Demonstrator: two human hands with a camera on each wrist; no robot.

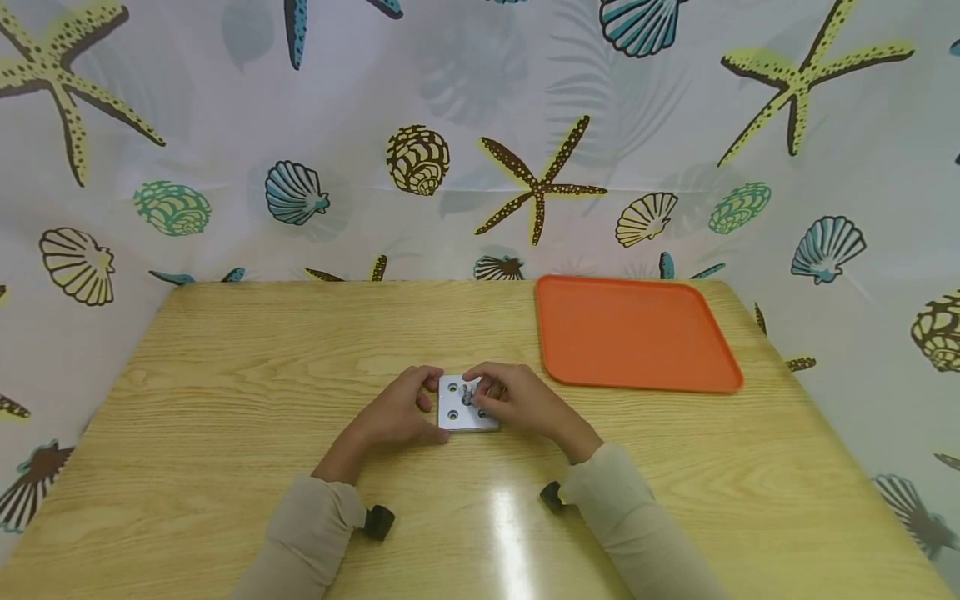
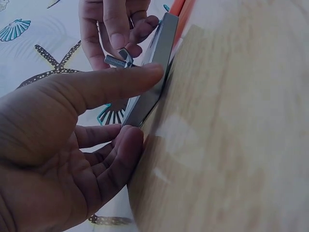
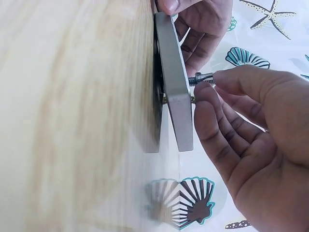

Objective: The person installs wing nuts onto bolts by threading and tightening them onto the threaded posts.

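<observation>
A square silver metal plate (image 1: 463, 422) with holes near its corners lies on the table. From its middle rises a threaded stud (image 2: 114, 61) bearing a small metal wing nut (image 2: 126, 54). My left hand (image 1: 401, 410) grips the plate at its left side, thumb on the near edge and fingers at the far corner. Above the plate's right half, my right hand (image 1: 517, 400) pinches the wing nut between thumb and index finger, as the right wrist view shows. Its other fingers curl loosely beside the plate and hide part of its right side.
An orange tray (image 1: 637, 333) lies flat at the back right of the wooden table (image 1: 262, 358). Behind the table hangs a white cloth (image 1: 450, 83) printed with shells and starfish. A dark wrist device (image 1: 379, 522) sits below each sleeve cuff.
</observation>
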